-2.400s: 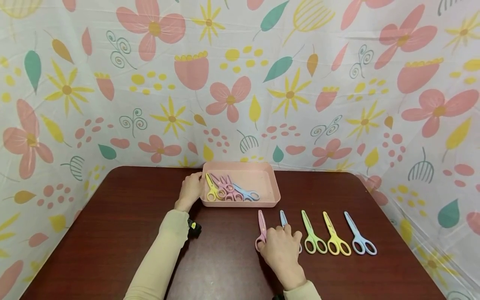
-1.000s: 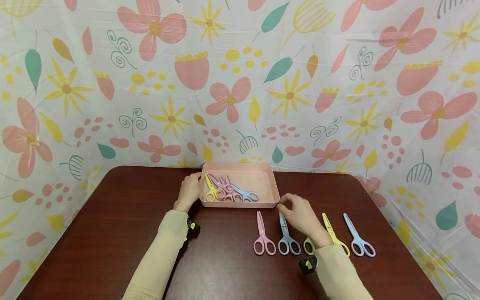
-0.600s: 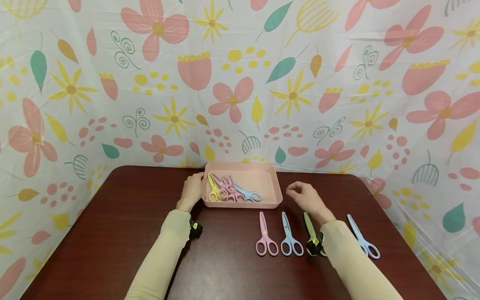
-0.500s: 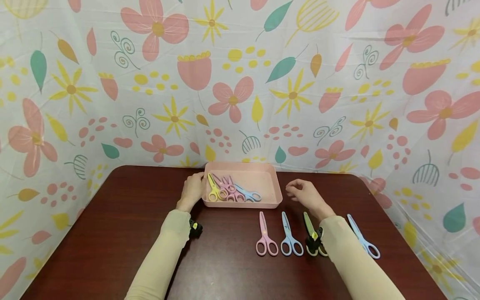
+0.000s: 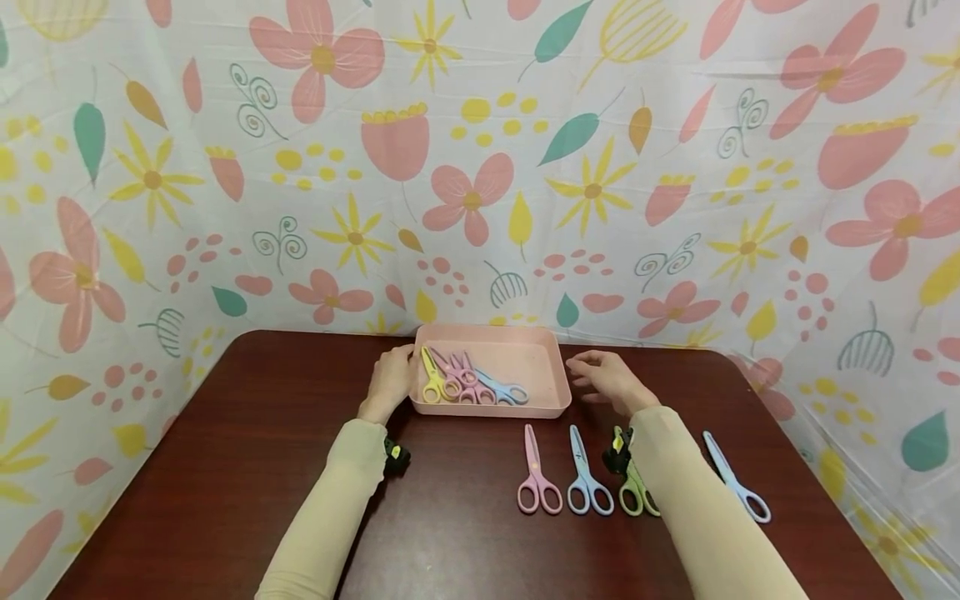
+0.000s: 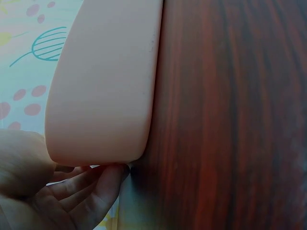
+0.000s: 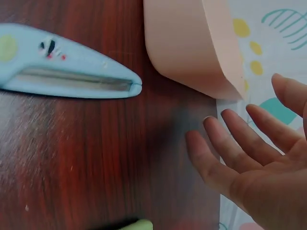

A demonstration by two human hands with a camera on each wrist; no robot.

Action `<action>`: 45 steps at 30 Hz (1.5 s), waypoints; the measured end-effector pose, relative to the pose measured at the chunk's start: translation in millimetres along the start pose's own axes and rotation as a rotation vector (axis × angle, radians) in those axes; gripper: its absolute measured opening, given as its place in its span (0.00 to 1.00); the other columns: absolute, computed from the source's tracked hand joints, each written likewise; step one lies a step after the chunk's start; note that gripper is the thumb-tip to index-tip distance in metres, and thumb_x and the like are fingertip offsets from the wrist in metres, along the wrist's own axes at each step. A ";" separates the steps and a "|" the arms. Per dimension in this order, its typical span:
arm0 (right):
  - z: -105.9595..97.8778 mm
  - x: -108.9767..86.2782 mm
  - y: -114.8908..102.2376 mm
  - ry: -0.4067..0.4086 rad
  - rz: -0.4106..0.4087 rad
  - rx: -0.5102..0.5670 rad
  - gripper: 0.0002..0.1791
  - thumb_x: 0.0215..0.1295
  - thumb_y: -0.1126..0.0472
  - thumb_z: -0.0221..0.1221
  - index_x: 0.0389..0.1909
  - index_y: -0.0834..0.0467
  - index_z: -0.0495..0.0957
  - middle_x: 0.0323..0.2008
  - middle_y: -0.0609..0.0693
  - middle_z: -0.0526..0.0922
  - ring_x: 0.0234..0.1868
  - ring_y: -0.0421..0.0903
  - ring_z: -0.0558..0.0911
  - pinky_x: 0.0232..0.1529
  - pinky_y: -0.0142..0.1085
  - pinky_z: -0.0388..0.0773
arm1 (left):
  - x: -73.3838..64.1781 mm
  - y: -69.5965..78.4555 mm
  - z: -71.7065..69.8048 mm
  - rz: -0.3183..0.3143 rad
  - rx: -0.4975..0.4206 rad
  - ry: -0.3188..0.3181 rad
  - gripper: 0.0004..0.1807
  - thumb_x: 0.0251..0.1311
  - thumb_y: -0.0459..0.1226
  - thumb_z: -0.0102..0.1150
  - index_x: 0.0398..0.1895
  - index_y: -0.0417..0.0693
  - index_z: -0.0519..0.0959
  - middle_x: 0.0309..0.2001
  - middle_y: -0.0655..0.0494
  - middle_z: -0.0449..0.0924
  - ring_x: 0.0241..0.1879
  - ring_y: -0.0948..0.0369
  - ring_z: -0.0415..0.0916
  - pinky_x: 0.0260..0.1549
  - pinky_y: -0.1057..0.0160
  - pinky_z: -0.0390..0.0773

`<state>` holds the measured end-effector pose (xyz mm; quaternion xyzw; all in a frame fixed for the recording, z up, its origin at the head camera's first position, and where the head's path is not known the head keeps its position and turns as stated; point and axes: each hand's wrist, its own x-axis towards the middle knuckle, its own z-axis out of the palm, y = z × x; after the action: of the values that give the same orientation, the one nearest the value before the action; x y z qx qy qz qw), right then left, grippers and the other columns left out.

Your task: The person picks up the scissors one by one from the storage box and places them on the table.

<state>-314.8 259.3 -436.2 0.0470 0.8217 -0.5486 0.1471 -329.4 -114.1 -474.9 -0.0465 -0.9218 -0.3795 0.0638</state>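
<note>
In the head view a pink tray (image 5: 540, 375) stands at the table's back edge. Yellow scissors (image 5: 431, 379), pink scissors (image 5: 468, 379) and blue scissors (image 5: 502, 389) lie inside it on the left. My left hand (image 5: 390, 383) touches the tray's left end; the left wrist view shows its fingers (image 6: 103, 191) against the end wall, low down. My right hand (image 5: 609, 379) is just off the tray's right end, fingers loosely extended and holding nothing. The right wrist view shows a gap between these fingers (image 7: 204, 155) and the tray wall (image 7: 182, 43).
On the table (image 5: 225, 467), in front of the tray, lie a row of pink scissors (image 5: 536, 475), blue scissors (image 5: 585, 475), partly covered green scissors (image 5: 636, 492) and more blue scissors (image 5: 735, 475). My right sleeve (image 5: 697, 500) crosses above the row. A flowered cloth (image 5: 480, 275) hangs close behind.
My right hand has left the row of scissors, moved up beside the tray's right end, and its fingers have loosened. The sleeve now hides the yellow scissors. My left hand stays at the tray.
</note>
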 end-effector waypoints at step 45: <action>18.9 37.3 -7.3 0.175 -0.019 -0.247 0.13 0.70 0.63 0.57 0.48 0.68 0.80 0.47 0.65 0.78 0.32 0.50 0.86 0.35 0.42 0.82 | 1.4 -0.3 -3.2 -0.026 -0.058 -0.022 0.21 0.75 0.38 0.46 0.66 0.38 0.71 0.18 0.49 0.71 0.10 0.61 0.55 0.19 0.60 0.64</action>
<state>-348.4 236.1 -447.3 0.0681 0.8931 -0.4385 0.0744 -330.6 -116.4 -472.6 -0.0404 -0.9116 -0.4064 0.0473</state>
